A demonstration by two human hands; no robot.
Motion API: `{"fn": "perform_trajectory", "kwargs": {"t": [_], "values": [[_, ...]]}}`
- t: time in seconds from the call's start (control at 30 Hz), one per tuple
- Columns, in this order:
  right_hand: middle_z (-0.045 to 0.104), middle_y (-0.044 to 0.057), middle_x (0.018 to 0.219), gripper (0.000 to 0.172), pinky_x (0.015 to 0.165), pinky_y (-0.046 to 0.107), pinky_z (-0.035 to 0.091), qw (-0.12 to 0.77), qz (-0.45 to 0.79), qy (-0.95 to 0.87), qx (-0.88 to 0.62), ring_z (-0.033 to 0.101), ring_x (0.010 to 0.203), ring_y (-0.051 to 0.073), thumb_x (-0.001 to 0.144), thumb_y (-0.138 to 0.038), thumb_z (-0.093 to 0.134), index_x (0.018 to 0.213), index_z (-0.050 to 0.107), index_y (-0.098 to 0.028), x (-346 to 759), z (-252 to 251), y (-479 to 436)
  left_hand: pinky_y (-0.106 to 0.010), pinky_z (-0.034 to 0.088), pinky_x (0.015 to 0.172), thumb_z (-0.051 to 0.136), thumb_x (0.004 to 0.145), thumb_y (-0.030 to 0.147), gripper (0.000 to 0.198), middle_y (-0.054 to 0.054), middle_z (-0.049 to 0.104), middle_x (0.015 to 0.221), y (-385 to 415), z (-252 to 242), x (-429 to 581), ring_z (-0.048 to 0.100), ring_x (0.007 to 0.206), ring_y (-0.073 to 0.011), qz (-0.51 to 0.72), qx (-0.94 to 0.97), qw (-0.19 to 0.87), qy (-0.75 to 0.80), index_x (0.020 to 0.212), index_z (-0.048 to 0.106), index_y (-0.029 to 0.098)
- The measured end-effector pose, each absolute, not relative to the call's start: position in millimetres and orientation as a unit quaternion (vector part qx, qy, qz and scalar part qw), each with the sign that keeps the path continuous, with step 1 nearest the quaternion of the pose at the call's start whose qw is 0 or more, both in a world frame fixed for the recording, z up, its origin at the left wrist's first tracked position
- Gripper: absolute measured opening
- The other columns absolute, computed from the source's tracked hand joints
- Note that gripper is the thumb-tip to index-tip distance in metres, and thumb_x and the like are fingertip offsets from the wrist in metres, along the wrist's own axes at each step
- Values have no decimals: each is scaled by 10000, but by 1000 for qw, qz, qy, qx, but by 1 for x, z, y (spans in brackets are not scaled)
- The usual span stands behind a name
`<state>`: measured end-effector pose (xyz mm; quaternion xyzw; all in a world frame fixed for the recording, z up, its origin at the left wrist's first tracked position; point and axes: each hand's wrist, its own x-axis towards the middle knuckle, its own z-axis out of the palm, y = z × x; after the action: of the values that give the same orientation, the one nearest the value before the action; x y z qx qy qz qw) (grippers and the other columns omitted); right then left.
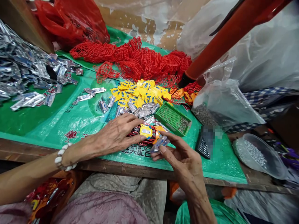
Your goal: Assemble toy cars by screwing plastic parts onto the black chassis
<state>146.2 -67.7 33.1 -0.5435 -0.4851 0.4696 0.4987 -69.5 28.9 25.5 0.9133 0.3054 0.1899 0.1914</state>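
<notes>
My left hand [116, 133] lies over a red plastic frame [142, 137] on the green mat [70, 121], its fingers closed on a small yellow plastic piece [146, 131] set on the frame. My right hand [179, 152] pinches a small silver metal plate [160, 143] right beside the yellow piece. A pile of yellow pieces [137, 93] and loose silver plates [140, 110] lie just beyond my hands. A white bead bracelet is on my left wrist.
A green tray of tiny screws [174, 119] sits right of my hands. Red frames [140, 60] are heaped at the back, silver plates [25, 71] at the left. An orange tool [224, 40] hangs at upper right. A clear bowl [259, 155] and plastic bag [224, 99] stand at the right.
</notes>
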Motion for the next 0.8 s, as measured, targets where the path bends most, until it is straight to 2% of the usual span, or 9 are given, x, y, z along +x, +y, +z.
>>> {"fn": "perform_trajectory", "kwargs": {"t": [0.07,0.17,0.33,0.47,0.6,0.7,0.8], "values": [[754,41,808,231,618,257,638,520,419,-476,-573,730,642,156,793,-320,774,990,731,-207,146,35,-68,-482,462,1018,566,984,501,513,-145,606,1286,28,29,-68,562,1184,-308,182,925,158,294,1342,546,134],[754,43,782,202,620,230,611,531,334,-473,-619,723,679,155,714,-324,828,839,735,-197,148,37,-70,-496,442,1031,623,959,455,529,-146,587,1337,30,34,-62,542,1214,-324,145,944,131,267,1377,521,147],[739,35,734,198,579,225,580,530,304,-458,-646,694,650,150,655,-312,855,753,726,-197,162,36,-74,-421,466,993,576,997,370,394,-107,655,1186,38,31,-54,577,1132,-267,146,944,176,237,1331,559,161],[711,9,673,172,480,191,519,549,329,-435,-634,627,531,104,664,-284,859,765,744,-206,174,36,-75,-378,448,1015,562,1005,398,392,-98,643,1219,47,24,-56,574,1143,-239,189,925,238,229,1332,573,181],[708,-3,698,147,455,212,521,571,337,-448,-601,615,489,103,697,-241,845,805,749,-216,176,39,-77,-312,463,893,603,978,436,442,-91,686,1166,55,38,-50,624,1015,-219,144,896,321,273,1350,611,196],[718,-2,731,119,498,235,542,570,331,-477,-582,641,541,121,710,-228,833,795,750,-225,172,42,-77,-248,440,731,527,1011,434,375,-31,737,1013,59,54,-41,642,853,-181,95,873,400,262,1299,667,239],[721,-9,735,86,529,223,514,532,303,-527,-590,633,611,119,726,-230,818,787,758,-239,164,43,-72,-220,390,618,448,1030,398,380,-4,718,857,62,57,-33,591,709,-147,67,861,455,217,1213,719,203]]}}
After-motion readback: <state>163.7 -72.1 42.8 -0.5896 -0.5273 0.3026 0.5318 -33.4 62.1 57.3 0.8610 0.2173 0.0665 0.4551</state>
